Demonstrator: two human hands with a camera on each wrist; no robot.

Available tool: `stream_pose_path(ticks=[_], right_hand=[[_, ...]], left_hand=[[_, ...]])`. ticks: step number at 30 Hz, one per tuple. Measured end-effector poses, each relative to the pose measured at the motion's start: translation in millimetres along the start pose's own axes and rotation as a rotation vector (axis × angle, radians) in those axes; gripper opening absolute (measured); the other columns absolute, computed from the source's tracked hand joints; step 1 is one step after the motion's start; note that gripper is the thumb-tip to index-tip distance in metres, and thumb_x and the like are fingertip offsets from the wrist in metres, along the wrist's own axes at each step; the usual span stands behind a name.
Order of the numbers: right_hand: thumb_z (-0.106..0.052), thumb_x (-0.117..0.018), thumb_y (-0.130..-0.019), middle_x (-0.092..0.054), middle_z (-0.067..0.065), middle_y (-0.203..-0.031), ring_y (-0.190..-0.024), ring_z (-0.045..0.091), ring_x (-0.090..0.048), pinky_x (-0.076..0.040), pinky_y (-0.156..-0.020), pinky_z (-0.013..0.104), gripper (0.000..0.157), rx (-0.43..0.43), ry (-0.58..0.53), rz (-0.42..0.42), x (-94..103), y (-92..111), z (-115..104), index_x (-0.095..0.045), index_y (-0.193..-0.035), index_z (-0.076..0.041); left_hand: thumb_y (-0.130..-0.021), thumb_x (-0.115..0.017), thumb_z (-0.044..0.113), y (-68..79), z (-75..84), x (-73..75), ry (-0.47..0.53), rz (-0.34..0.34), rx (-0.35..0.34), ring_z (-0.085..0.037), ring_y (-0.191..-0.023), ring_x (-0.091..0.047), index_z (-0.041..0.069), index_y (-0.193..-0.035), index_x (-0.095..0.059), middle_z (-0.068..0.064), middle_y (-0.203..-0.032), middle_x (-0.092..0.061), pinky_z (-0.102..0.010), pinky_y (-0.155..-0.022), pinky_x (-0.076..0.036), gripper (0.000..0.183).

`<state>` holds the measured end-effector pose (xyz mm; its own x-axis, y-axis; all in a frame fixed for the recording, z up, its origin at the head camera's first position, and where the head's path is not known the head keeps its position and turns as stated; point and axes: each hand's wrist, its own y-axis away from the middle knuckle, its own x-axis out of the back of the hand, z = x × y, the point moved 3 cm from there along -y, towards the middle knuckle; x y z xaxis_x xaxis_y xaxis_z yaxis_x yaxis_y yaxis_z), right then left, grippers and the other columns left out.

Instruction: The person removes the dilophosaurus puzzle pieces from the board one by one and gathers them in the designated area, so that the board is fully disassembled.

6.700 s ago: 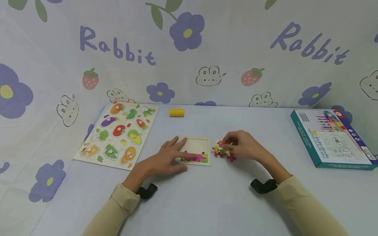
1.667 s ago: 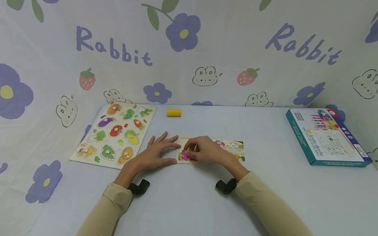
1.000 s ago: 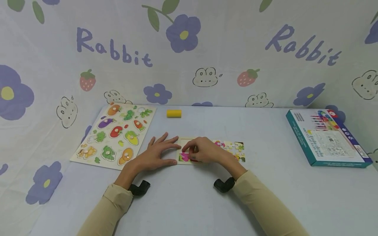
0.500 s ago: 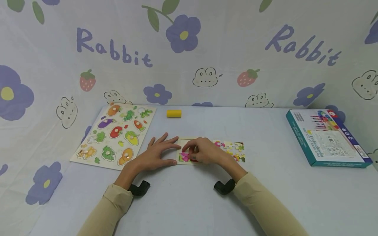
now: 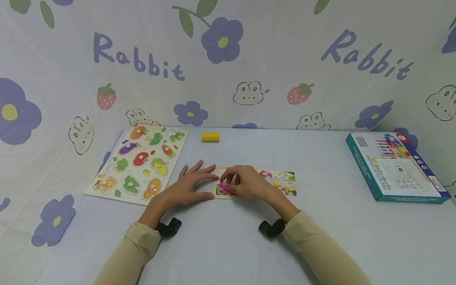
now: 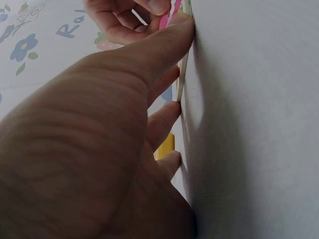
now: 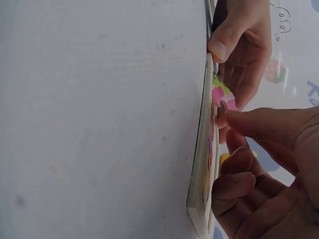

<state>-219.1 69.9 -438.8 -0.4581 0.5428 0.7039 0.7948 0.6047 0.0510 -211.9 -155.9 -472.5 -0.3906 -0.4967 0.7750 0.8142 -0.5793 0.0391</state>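
A small wooden puzzle tray (image 5: 223, 168) lies flat on the table, partly hidden by my right hand (image 5: 248, 183). That hand pinches a pink and green jigsaw piece (image 7: 225, 95) between thumb and finger; in the right wrist view the piece stands tilted up from the tray. My left hand (image 5: 187, 188) lies at the tray's left side, fingers spread, with thumb and fingertips against its edge. Pink, yellow and green jigsaw pieces (image 5: 290, 176) lie just right of the tray, some hidden behind the right hand.
A vegetable peg board (image 5: 146, 172) lies to the left. A yellow cylinder (image 5: 210, 137) sits behind the tray. At the right is a flat teal-edged box (image 5: 399, 168). Patterned cloth (image 5: 270, 51) hangs behind the table.
Since the earliest frame, my right hand has moved left from the loose pieces to over the tray. My left hand has drawn back to its left edge. Over the last second both hands barely move.
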Motion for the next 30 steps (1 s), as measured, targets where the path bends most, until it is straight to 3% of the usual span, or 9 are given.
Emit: stream_pose_path(ticks=[17,24,30], right_hand=[[-0.012,-0.072,-0.1,-0.078,0.003,-0.102,-0.08,0.012,-0.064,-0.053,-0.073,0.023,0.016,-0.027,-0.015,0.043,-0.6,2,-3,-0.075,-0.115,-0.015],[-0.015,-0.072,-0.099,-0.078,0.002,-0.102,-0.083,0.015,-0.062,-0.051,-0.074,0.026,0.015,-0.054,-0.029,0.086,7.9,6,3,-0.076,-0.114,-0.018],[-0.013,-0.072,-0.098,-0.077,0.002,-0.099,-0.081,0.015,-0.061,-0.049,-0.072,0.026,0.015,-0.081,-0.029,0.107,20.3,21,5,-0.077,-0.111,-0.016]], left_hand=[[-0.095,-0.078,0.037,0.8,3.3,2.1,0.002,0.0,-0.006,-0.037,-0.169,-0.004,0.025,-0.149,-0.061,0.0,-0.175,-0.033,-0.073,-0.13,0.007,0.057],[-0.096,-0.077,0.039,0.5,2.1,2.1,-0.016,0.0,-0.004,-0.038,-0.169,-0.004,0.025,-0.149,-0.061,-0.001,-0.176,-0.032,-0.073,-0.13,0.007,0.057],[-0.095,-0.078,0.038,1.2,3.4,1.7,-0.002,0.007,-0.01,-0.038,-0.169,-0.005,0.025,-0.148,-0.062,-0.001,-0.175,-0.033,-0.072,-0.13,0.006,0.056]])
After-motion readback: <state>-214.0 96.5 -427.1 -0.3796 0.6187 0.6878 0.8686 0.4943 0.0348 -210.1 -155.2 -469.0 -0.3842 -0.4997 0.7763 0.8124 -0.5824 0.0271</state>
